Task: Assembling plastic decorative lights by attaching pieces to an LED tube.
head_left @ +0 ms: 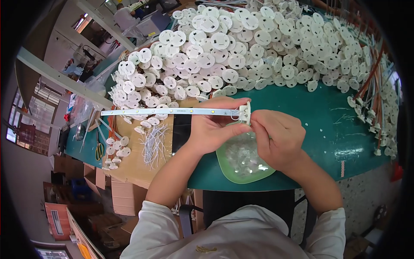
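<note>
the work is held at chest level above the near edge of the green tabletop (310, 125), where a led strip (172, 111) ends at a round white end cap (244, 113). the left hand (211, 129) grips the end cap between thumb and fingers, the strip extending leftward across this hand and lying nearly level. the right hand (280, 134) is closed in a pinch, thumb and index fingertips against the right side of the cap. the step in hand appears to be fitting or seating a small part at the cap. the next move likely calls for a steady left grip, the cap face kept square to the right fingertips, and light pressure so that the thin wires (234, 115) between strip and cap are not strained. below the hands stands a green tray (221, 166) of small clear pieces (248, 162), probably the supply for this step. note the limits of the view: the right fingertips are hidden behind their own knuckles, so whether they grip a part cannot be told. the cap is seen nearly edge-on, and its outer face cannot be inspected. the right hand covers part of the tray, and glare blurs the shape of the individual pieces.
</note>
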Tool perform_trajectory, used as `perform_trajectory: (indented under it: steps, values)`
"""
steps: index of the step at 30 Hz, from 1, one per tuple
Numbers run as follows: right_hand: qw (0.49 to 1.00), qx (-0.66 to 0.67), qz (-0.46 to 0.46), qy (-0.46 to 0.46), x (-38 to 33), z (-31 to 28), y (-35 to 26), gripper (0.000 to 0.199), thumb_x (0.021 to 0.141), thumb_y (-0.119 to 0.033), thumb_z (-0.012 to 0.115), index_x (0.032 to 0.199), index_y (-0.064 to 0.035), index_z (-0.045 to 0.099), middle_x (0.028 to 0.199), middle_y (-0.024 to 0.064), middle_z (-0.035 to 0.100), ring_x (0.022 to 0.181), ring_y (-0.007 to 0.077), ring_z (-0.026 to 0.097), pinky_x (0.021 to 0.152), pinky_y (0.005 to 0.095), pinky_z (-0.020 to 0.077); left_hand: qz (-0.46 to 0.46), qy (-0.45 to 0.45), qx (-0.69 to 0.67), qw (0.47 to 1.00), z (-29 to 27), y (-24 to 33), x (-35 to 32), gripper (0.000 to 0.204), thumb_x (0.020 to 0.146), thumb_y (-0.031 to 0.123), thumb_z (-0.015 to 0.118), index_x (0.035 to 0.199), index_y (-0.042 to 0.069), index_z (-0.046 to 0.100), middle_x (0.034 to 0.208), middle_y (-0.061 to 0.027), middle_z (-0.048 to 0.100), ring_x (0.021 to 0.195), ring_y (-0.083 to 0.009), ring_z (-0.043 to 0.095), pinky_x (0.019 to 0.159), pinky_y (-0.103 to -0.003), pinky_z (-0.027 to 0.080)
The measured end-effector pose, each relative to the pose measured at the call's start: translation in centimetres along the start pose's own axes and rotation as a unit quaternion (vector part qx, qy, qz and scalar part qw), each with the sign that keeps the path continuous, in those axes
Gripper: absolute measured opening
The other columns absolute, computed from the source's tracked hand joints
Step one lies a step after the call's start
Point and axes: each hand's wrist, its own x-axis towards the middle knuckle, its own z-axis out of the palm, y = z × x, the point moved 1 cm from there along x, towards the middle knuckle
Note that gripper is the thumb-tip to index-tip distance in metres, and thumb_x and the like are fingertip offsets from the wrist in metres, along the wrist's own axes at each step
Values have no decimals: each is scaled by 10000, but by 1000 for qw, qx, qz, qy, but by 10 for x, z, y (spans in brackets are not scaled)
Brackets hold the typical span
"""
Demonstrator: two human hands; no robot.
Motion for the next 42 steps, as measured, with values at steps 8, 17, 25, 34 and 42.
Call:
perform_trajectory:
  steps: [8, 17, 25, 34, 42]
  values:
    - [945, 234, 228, -2, -11, 8, 6, 106, 889, 42, 625, 983, 86, 649, 908, 128, 683, 772, 154, 688, 697, 262, 581, -32, 52, -139, 988, -5, -2, 0, 487, 776, -57, 752, 1233, -29, 589, 1205, -173, 639, 1046, -218, 652, 917, -363, 550]
    - [959, 196, 203, -35, -6, -4, 10, 57, 873, 64, 614, 919, 78, 644, 835, 119, 672, 717, 138, 668, 631, 239, 538, -50, 25, -118, 991, 3, -7, 4, 486, 761, -46, 772, 1216, -34, 602, 1185, -165, 635, 1038, -214, 649, 881, -352, 572]
    - [955, 204, 213, -12, -9, 12, 16, 117, 868, 24, 628, 973, 46, 675, 879, 113, 695, 792, 153, 667, 721, 263, 536, -53, 47, 71, 995, -6, 21, 7, 385, 768, -19, 767, 1134, -5, 648, 1078, -112, 673, 954, -163, 666, 814, -298, 568]
    - [954, 203, 219, -17, -14, 0, 37, 224, 1010, -133, 468, 1063, 29, 613, 940, 86, 671, 740, 118, 594, 652, 246, 477, -79, 335, 291, 893, -169, 168, -80, 299, 823, 153, 716, 1005, -77, 653, 863, -118, 682, 808, -172, 676, 747, -279, 528]
    - [980, 154, 109, -61, -15, 6, 34, 147, 954, -65, 475, 936, 36, 580, 794, 108, 657, 596, 144, 590, 569, 262, 473, -350, 272, 682, 581, -276, 165, -225, 423, 608, 412, 763, 638, -6, 710, 613, -142, 671, 608, -231, 685, 625, -343, 550]
